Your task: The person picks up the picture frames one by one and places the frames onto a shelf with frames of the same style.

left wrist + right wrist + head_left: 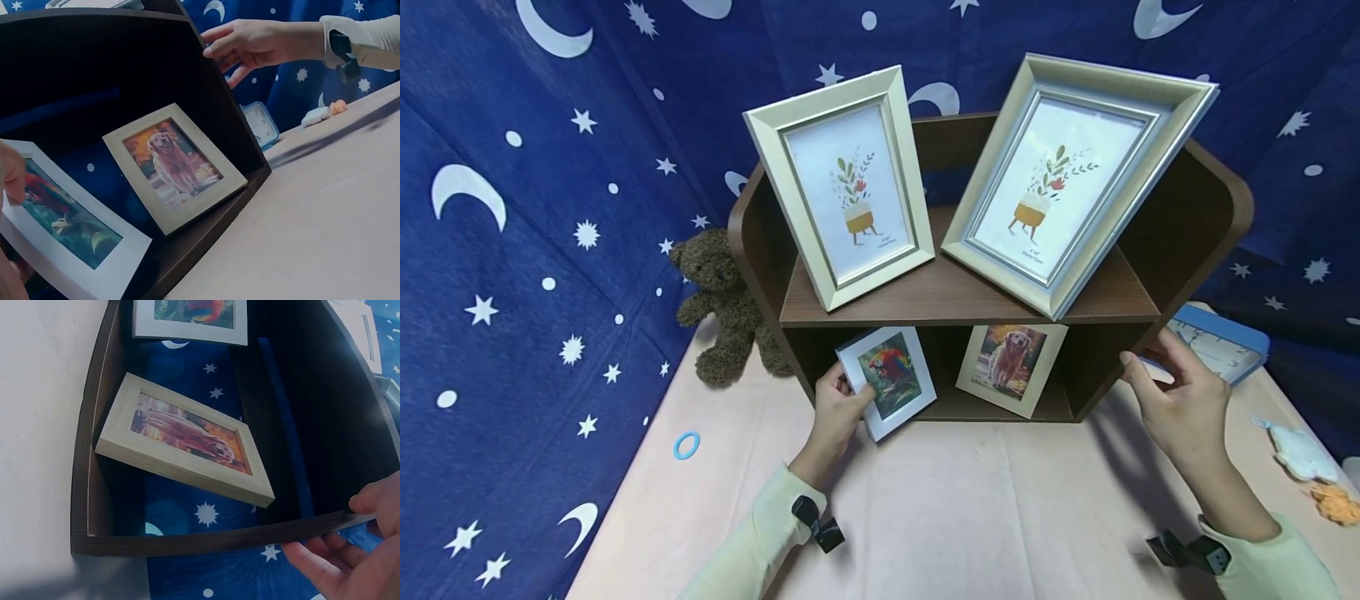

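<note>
My left hand (838,408) grips a white picture frame (928,367) with a parrot photo, thumb on its front, at the lower left compartment of a brown wooden shelf (970,310). In the left wrist view the same parrot frame (115,275) tilts in front of the dark compartment. My right hand (1187,400) holds the shelf's right side panel; the right wrist view puts the thumb (369,499) on the inner side and the fingers outside. A cream picture frame (967,371) with a dog photo leans inside the lower compartment, right of the parrot frame.
Two larger frames stand on the upper board: a cream frame (835,292) and a silver-edged frame (1000,258). Left of the shelf sits a brown teddy bear (722,283), with a blue ring (686,445) nearer. At right are a blue-rimmed clock (1217,346) and small plush items (1303,454).
</note>
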### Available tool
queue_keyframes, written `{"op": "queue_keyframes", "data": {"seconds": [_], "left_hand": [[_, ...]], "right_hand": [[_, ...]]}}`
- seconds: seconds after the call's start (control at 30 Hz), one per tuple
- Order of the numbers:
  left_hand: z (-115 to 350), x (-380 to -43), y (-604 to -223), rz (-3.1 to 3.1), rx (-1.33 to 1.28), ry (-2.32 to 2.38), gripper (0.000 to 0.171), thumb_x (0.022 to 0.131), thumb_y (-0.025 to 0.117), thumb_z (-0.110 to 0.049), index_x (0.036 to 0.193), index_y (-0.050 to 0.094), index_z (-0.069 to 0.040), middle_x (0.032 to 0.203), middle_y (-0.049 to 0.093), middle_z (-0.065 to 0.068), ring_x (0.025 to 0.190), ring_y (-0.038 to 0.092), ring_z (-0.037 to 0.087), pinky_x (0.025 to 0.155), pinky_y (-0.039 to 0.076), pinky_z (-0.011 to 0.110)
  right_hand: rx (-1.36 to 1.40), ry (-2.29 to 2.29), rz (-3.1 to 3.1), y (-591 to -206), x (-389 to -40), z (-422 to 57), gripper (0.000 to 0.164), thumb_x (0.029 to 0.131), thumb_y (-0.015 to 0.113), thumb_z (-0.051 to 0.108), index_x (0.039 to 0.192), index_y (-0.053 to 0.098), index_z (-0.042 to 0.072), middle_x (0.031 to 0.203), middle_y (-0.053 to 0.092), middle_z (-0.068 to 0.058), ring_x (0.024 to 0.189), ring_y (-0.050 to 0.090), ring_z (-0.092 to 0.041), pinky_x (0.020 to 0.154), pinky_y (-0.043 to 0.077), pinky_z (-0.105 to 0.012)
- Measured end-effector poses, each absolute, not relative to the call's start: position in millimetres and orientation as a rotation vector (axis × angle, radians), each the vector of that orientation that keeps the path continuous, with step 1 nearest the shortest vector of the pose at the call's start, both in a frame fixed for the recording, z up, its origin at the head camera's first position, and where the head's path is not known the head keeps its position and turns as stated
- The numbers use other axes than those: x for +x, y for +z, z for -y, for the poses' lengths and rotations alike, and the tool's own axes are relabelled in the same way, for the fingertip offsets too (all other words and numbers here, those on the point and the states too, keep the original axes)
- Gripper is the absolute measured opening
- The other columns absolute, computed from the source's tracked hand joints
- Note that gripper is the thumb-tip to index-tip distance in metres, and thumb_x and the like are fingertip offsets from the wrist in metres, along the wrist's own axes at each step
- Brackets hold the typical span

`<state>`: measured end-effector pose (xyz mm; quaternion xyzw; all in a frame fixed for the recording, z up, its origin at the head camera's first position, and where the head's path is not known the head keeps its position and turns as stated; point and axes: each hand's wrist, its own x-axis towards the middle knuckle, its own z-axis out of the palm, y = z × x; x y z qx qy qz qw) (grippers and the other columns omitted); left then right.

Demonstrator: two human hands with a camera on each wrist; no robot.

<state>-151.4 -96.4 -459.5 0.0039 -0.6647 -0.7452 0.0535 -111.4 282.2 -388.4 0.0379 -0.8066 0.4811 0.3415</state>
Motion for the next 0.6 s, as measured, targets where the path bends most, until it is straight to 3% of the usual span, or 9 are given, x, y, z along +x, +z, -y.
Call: {"op": "queue_keyframes", "data": {"seconds": [0.3, 0.6], "left_hand": [[90, -159, -456, 1.961, 0.017, -2.262, 0.052, 0.076, 0.056, 0.013, 0.127, 0.059, 0.007, 0.123, 0.067, 0.028, 0.107, 0.069, 0.018, 0.085, 0.059, 0.019], [82, -168, -456, 1.959, 0.063, -2.223, 0.050, 0.074, 0.055, 0.013, 0.122, 0.062, 0.006, 0.114, 0.070, 0.026, 0.092, 0.070, 0.011, 0.074, 0.058, 0.017]], "right_hand": [[0.106, 1.241, 2.087, -390, -112, -283, 0.048, 0.083, 0.068, -0.012, 0.129, 0.066, 0.003, 0.107, 0.065, 0.033, 0.095, 0.063, 0.017, 0.068, 0.051, 0.001], [0.125, 1.234, 2.075, -392, -112, -283, 0.050, 0.083, 0.068, -0.013, 0.130, 0.066, 0.004, 0.109, 0.066, 0.032, 0.094, 0.064, 0.016, 0.067, 0.051, 0.001]]}}
